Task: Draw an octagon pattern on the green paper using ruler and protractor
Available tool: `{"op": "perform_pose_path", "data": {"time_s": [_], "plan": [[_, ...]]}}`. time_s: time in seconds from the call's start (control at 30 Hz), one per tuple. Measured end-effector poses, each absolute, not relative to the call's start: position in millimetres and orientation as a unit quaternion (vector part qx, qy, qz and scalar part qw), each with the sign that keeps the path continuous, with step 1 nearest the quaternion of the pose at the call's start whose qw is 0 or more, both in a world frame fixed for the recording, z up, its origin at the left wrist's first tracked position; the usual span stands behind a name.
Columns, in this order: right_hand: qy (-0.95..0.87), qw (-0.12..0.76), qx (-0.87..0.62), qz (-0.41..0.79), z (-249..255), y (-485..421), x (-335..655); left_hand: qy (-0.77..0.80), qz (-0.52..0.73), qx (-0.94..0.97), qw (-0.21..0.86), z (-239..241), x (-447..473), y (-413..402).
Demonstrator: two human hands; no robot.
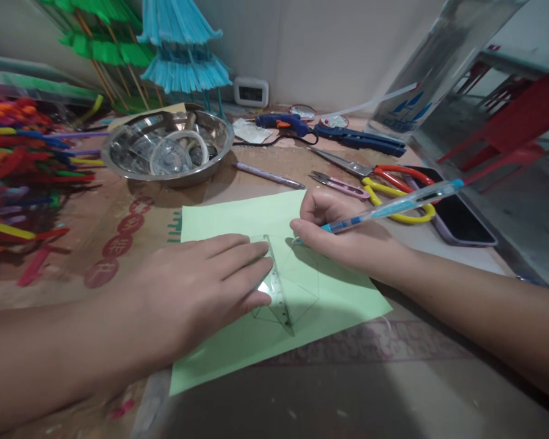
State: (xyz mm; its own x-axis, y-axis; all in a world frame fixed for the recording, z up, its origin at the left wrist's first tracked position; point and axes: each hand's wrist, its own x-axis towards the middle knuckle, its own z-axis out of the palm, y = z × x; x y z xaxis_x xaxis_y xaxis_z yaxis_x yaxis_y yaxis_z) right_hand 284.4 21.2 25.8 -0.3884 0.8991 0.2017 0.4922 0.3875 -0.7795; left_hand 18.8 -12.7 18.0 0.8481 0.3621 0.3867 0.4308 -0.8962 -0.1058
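A sheet of light green paper [343,305] lies on the cardboard-covered table, with thin straight lines forming a many-sided figure. My left hand [210,280] rests flat on it, fingertips pressing a clear triangular ruler [281,299] against the sheet. Part of the ruler is hidden under those fingers. To the right, my right hand [332,225] is closed around a clear and blue pen [384,209], tilted with its back end up to the right. The pen's writing end is mostly hidden by the thumb, close to the paper right of the ruler's upper end.
Behind the paper are a steel bowl [169,177], a purple pencil [269,175], a glue gun [283,124] and pink thread snips [341,184]. Scissors [388,174] and a phone [466,219] lie right. Colourful pipe cleaners [22,164] are heaped left.
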Motion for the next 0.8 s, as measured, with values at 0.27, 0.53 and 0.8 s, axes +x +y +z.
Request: {"op": "perform_pose_path", "data": {"time_s": [0.27,0.53,0.8], "plan": [[-0.771,0.315,-0.449,0.323,27.4,21.1,283.5,-0.206,-0.174,-0.958,0.095,18.6,18.7,-13.0],[-0.768,0.311,-0.452,0.33,25.9,22.3,284.8,-0.218,-0.174,-0.956,0.088,18.4,18.5,-14.8],[-0.765,0.314,-0.455,0.33,24.2,21.4,284.7,-0.218,-0.176,-0.956,0.084,12.6,15.8,-15.0]]}}
